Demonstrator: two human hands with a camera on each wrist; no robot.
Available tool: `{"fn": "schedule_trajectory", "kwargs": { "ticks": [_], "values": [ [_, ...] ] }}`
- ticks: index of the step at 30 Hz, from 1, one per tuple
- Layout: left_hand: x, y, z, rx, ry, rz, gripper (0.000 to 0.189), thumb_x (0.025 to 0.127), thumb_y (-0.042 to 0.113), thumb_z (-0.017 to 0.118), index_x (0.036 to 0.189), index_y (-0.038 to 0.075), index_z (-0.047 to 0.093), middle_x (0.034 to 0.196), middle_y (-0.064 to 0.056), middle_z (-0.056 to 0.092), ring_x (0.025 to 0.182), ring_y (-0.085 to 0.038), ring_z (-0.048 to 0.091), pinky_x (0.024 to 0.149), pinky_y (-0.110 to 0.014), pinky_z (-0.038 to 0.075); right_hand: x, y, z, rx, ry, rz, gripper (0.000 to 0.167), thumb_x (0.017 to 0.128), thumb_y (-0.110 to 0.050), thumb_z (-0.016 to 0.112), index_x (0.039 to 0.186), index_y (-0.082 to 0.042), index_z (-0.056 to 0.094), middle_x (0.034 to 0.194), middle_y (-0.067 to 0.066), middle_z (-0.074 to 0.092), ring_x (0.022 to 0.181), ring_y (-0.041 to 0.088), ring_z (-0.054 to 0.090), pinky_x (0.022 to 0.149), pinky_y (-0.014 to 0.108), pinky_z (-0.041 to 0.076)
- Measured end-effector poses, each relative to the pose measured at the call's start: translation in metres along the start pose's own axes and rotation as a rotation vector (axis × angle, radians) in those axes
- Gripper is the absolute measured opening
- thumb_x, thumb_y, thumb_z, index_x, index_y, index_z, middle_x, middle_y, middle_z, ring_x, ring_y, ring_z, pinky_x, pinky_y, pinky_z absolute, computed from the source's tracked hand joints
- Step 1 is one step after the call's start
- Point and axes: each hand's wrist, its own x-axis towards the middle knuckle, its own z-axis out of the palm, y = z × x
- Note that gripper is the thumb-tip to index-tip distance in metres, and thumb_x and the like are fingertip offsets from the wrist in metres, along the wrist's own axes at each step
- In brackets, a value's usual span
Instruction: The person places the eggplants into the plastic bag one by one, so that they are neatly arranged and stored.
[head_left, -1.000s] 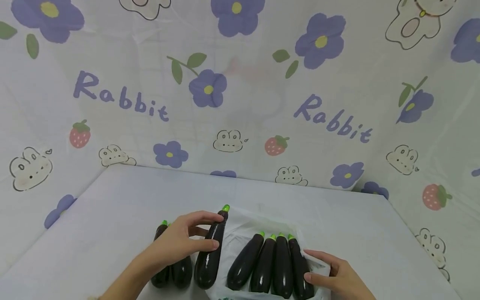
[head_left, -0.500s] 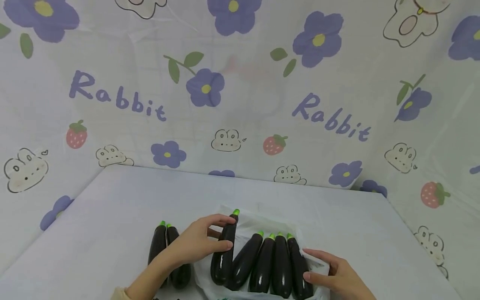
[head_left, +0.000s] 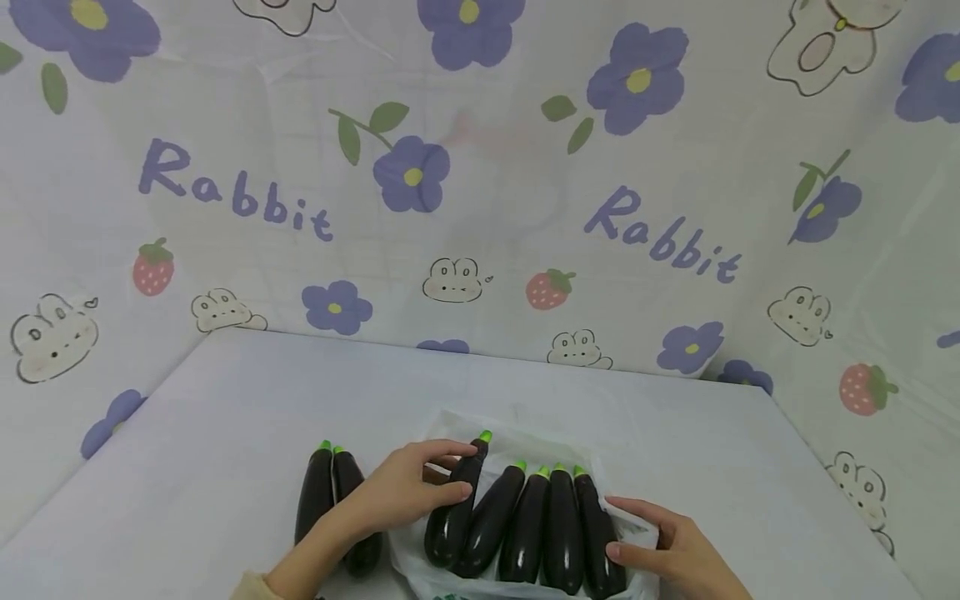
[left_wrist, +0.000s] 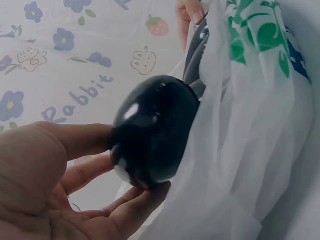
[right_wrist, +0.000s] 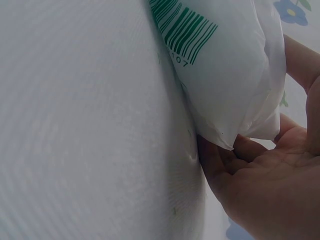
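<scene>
My left hand (head_left: 401, 492) pinches a glossy dark eggplant (head_left: 450, 525) between thumb and fingers, near its green stem end. This eggplant is over the left part of a thin white plastic bag (head_left: 411, 557), leaning beside several more eggplants (head_left: 551, 533) that lie side by side in it. In the left wrist view the eggplant's round end (left_wrist: 155, 130) is at the bag's mouth (left_wrist: 225, 150). My right hand (head_left: 678, 546) grips the bag's right edge, its thumb by the outermost eggplant. The right wrist view has its fingers under the bag's barcoded side (right_wrist: 225, 85).
Two more eggplants (head_left: 315, 496) lie on the white table (head_left: 225, 433) left of the bag, partly hidden by my left forearm. A patterned cloth (head_left: 487, 208) with flowers and rabbits hangs behind the table and at its sides.
My left hand has carried the eggplant rightward from beside the bag to over its left part and lowered it next to the others. The right hand has stayed in place.
</scene>
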Motion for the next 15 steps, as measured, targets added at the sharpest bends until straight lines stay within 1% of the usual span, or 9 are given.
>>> {"fn": "schedule_trajectory", "kwargs": {
  "ticks": [4,7,10,15],
  "values": [
    [0.003,-0.006,0.003,-0.005,-0.019,0.013,0.042,0.094,0.026,0.07,0.134,0.017,0.062,0.129,-0.007,0.059,0.11,-0.027,0.062,0.09,-0.046,0.05,0.0,0.001,0.0,-0.004,-0.003,0.0,0.065,0.086,-0.033,0.077,0.142,-0.009,0.053,0.134,0.02,0.054,0.099,0.025,0.055,0.088,0.057,0.047],
    [0.005,-0.01,0.006,0.017,-0.028,0.025,0.038,0.095,0.024,0.068,0.132,0.016,0.063,0.129,-0.006,0.06,0.112,-0.024,0.062,0.092,-0.042,0.05,0.0,0.002,0.0,0.001,-0.004,-0.004,0.065,0.087,-0.032,0.077,0.142,-0.008,0.053,0.131,0.02,0.055,0.097,0.025,0.056,0.088,0.056,0.048],
    [0.005,-0.012,0.008,0.048,-0.027,0.026,0.035,0.096,0.022,0.067,0.13,0.014,0.064,0.128,-0.006,0.062,0.112,-0.025,0.061,0.093,-0.044,0.049,0.0,0.002,0.0,0.012,-0.007,-0.011,0.064,0.087,-0.031,0.076,0.142,-0.008,0.053,0.131,0.02,0.056,0.098,0.025,0.057,0.088,0.057,0.048],
    [0.002,-0.012,0.01,0.067,-0.019,-0.002,0.035,0.095,0.021,0.068,0.128,0.01,0.066,0.124,-0.009,0.064,0.11,-0.028,0.062,0.092,-0.047,0.049,0.0,0.002,-0.001,0.039,-0.046,-0.04,0.065,0.09,-0.029,0.073,0.144,-0.004,0.049,0.128,0.021,0.057,0.098,0.026,0.058,0.087,0.057,0.049]
  ]
}}
